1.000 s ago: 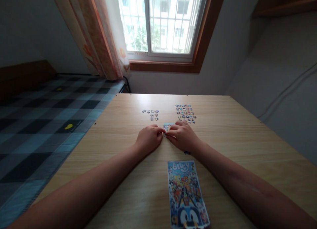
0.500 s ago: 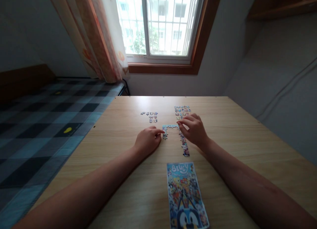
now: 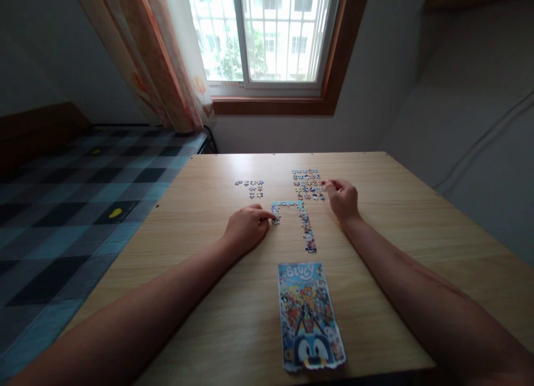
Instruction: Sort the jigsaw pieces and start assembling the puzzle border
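A partly joined jigsaw puzzle frame (image 3: 307, 230) lies mid-table, with a top strip, a short left side and a longer right side. My left hand (image 3: 249, 227) rests at its left side, index finger stretched onto the lower pieces there and the other fingers curled. Beyond the frame, loose puzzle pieces (image 3: 306, 184) lie in rows. My right hand (image 3: 344, 198) is at the right edge of these rows, thumb and index finger pinched together; whatever is between the fingertips is too small to make out.
A smaller group of loose pieces (image 3: 255, 187) lies at the far left. The printed picture sheet (image 3: 311, 319) lies near the table's front edge. A checked bed (image 3: 83, 208) adjoins the wooden table (image 3: 200, 208) on the left; a window (image 3: 283, 35) is behind.
My right hand has moved from the frame's top right corner, away and to the right, to the loose rows. My left hand stays at the frame's left side. The view has tilted down slightly.
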Motion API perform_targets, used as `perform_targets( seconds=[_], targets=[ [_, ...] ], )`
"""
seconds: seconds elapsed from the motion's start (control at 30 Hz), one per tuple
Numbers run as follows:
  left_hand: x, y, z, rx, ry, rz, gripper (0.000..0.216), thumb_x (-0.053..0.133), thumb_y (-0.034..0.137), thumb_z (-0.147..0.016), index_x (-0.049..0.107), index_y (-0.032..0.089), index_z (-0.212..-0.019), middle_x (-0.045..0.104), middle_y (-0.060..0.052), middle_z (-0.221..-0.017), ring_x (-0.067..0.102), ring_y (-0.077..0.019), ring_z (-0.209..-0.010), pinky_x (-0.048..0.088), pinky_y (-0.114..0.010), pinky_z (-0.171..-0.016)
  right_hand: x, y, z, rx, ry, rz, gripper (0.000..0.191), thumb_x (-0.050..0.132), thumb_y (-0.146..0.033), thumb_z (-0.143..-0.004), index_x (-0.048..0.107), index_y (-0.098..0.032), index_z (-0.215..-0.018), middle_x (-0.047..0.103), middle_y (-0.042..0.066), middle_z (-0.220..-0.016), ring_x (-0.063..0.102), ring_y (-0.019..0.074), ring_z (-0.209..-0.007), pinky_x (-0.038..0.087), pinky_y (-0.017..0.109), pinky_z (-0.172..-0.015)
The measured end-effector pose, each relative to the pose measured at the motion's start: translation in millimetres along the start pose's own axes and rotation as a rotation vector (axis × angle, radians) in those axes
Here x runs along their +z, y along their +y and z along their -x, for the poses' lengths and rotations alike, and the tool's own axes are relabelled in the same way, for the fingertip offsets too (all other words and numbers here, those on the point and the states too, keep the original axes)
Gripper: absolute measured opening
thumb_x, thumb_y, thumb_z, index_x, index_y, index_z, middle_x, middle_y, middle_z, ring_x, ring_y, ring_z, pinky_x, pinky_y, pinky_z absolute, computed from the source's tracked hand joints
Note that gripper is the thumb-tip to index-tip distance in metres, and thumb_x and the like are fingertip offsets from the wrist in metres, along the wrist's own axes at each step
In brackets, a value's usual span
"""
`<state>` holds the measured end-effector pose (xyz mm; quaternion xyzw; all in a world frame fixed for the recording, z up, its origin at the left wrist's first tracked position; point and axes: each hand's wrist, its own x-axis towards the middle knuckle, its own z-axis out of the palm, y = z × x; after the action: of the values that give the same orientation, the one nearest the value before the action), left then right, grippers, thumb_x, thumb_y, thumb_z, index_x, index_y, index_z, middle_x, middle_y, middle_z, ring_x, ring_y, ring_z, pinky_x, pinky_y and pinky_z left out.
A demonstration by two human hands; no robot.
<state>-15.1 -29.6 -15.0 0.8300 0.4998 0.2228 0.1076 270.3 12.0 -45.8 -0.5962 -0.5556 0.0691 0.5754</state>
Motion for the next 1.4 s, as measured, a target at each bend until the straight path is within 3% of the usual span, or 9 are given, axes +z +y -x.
perform_targets(
  seconds=[0.27, 0.53, 0.77, 0.87, 1.0, 1.17, 1.3, 1.4],
  targets=[
    [0.2, -6.1, -2.2, 0.013, 0.181, 0.232, 0.028, 0.053, 0.018, -0.082, 0.079, 0.022, -0.092, 0.068, -0.003, -0.077, 0.056, -0.0126, -0.064, 0.047, -0.027, -0.068, -0.5, 2.2, -4.3, 0.161, 0.051, -0.121, 0.036, 0.057, -0.043, -0.082, 0.078, -0.013, -0.084, 0.074, 0.008, -0.077, 0.064, 0.0209, -0.073, 0.048, 0.031, -0.069],
    [-4.0, -7.1, -5.2, -0.158, 0.224, 0.285, 0.019, 0.052, 0.019, -0.074, 0.071, 0.017, -0.076, 0.063, 0.000, -0.063, 0.051, -0.0122, -0.059, 0.042, -0.027, -0.063, 0.6, 3.7, -5.5, 0.176, 0.032, -0.177, 0.035, 0.059, -0.042, -0.081, 0.077, -0.012, -0.082, 0.073, 0.008, -0.075, 0.065, 0.0211, -0.073, 0.048, 0.032, -0.069],
    [-12.0, -13.5, -7.7, -0.098, 0.324, 0.232, 0.014, 0.052, 0.018, -0.072, 0.066, 0.018, -0.068, 0.061, 0.001, -0.062, 0.052, -0.0129, -0.060, 0.042, -0.027, -0.064, -0.2, 0.2, -4.7, 0.204, 0.037, -0.167, 0.036, 0.059, -0.044, -0.080, 0.078, -0.013, -0.082, 0.071, 0.006, -0.070, 0.063, 0.0207, -0.070, 0.047, 0.032, -0.068],
    [-24.6, -31.3, -13.8, -0.129, 0.442, 0.158, 0.016, 0.052, 0.019, -0.072, 0.068, 0.019, -0.073, 0.062, 0.000, -0.066, 0.054, -0.0145, -0.063, 0.043, -0.027, -0.066, 1.7, 3.1, -4.7, 0.232, 0.044, -0.184, 0.036, 0.060, -0.045, -0.080, 0.078, -0.014, -0.082, 0.072, 0.007, -0.072, 0.065, 0.0216, -0.071, 0.048, 0.032, -0.068],
    [-38.9, -74.9, -23.9, -0.382, 0.616, 0.256, 0.021, 0.053, 0.026, -0.073, 0.071, 0.018, -0.080, 0.057, 0.001, -0.060, 0.050, -0.0145, -0.056, 0.040, -0.026, -0.057, 3.3, 5.4, -3.9, 0.242, 0.042, -0.178, 0.035, 0.061, -0.045, -0.079, 0.078, -0.015, -0.082, 0.075, 0.008, -0.076, 0.066, 0.0231, -0.074, 0.049, 0.033, -0.070],
    [-39.2, -116.0, -29.6, -0.645, 0.806, 0.481, 0.030, 0.050, 0.029, -0.070, 0.069, 0.015, -0.088, 0.061, -0.001, -0.070, 0.049, -0.0138, -0.056, 0.038, -0.025, -0.052, 2.7, 3.2, -2.0, 0.259, 0.031, -0.192, 0.036, 0.060, -0.045, -0.079, 0.078, -0.015, -0.083, 0.076, 0.009, -0.080, 0.067, 0.0244, -0.076, 0.050, 0.034, -0.071],
    [-34.9, -118.7, -29.0, -0.583, 0.676, 0.411, 0.032, 0.052, 0.031, -0.071, 0.070, 0.015, -0.092, 0.062, -0.002, -0.069, 0.052, -0.0155, -0.058, 0.038, -0.026, -0.054, 3.6, 3.7, -1.7, 0.288, 0.039, -0.197, 0.036, 0.061, -0.046, -0.079, 0.078, -0.015, -0.083, 0.076, 0.010, -0.081, 0.068, 0.0257, -0.078, 0.050, 0.036, -0.074],
    [-34.3, -115.0, -29.2, -0.520, 0.535, 0.260, 0.031, 0.052, 0.028, -0.073, 0.071, 0.016, -0.093, 0.067, -0.005, -0.078, 0.059, -0.0192, -0.069, 0.046, -0.030, -0.066, 4.6, 4.3, -0.9, 0.285, 0.024, -0.191, 0.037, 0.060, -0.047, -0.079, 0.078, -0.015, -0.084, 0.076, 0.011, -0.082, 0.067, 0.0266, -0.078, 0.050, 0.037, -0.074]
  ],
)
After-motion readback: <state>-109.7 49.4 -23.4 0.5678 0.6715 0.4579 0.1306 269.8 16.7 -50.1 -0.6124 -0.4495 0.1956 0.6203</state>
